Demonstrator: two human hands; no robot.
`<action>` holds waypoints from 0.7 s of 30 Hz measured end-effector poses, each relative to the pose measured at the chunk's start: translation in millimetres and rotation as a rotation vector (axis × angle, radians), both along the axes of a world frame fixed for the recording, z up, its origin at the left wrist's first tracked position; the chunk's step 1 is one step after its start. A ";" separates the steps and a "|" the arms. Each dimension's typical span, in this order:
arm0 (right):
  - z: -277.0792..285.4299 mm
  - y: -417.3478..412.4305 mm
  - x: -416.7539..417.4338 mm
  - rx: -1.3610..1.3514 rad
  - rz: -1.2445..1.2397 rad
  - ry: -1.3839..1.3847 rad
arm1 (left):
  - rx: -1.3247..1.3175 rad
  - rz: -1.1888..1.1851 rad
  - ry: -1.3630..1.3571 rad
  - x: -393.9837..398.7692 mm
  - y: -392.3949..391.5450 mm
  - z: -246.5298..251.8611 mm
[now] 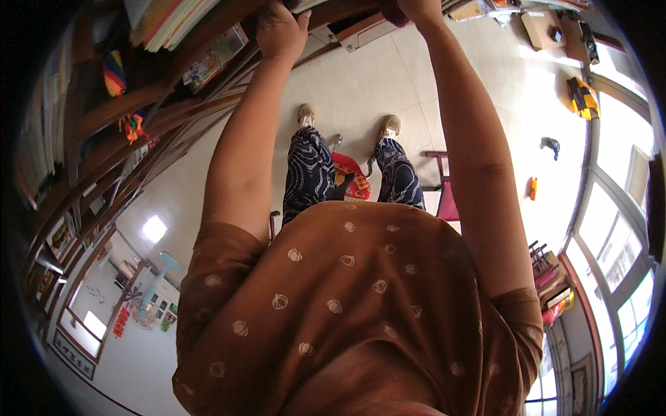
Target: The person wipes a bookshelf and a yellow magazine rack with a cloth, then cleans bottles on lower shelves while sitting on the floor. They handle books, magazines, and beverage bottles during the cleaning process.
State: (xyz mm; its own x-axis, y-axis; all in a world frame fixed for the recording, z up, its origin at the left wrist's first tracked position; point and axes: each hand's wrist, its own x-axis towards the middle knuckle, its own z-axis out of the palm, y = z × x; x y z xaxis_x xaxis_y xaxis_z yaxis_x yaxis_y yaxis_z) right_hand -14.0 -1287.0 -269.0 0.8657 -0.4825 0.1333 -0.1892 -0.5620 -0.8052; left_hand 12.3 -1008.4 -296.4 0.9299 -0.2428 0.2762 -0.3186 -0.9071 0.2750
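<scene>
My left hand (281,31) is raised to the top edge of the view, at the wooden shelf (333,11); its thumb stands apart, and its fingertips are partly hidden. My right hand (420,11) is at the top edge too, cut off by the picture's rim. Beside it shows a bit of dark red material (394,13); whether the hand holds it I cannot tell. Left of my left hand, papers or books (174,23) stick out over the shelf edge. A colourful printed book or magazine (216,57) lies on a lower shelf.
Wooden shelving runs along the left, with a rainbow-coloured ornament (113,74). Between my legs is a red object (351,174); a red-seated chair (448,200) stands nearby. On the floor are a cardboard box (541,31), a yellow and black bag (583,98) and a small orange item (533,189).
</scene>
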 end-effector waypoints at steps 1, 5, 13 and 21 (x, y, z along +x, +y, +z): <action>-5.2 -0.2 1.1 -0.016 0.003 -0.031 | -0.065 0.016 0.027 1.5 -3.0 0.6; -24.1 2.1 -7.2 0.015 -0.055 -0.053 | -0.105 -0.158 -0.011 5.4 0.0 9.4; -85.3 19.4 9.2 0.141 -0.087 -0.476 | -0.392 -0.282 -0.154 19.7 17.6 -25.0; -124.7 37.8 38.2 0.242 -0.155 -0.918 | -0.660 -0.363 -0.176 21.2 13.4 -19.6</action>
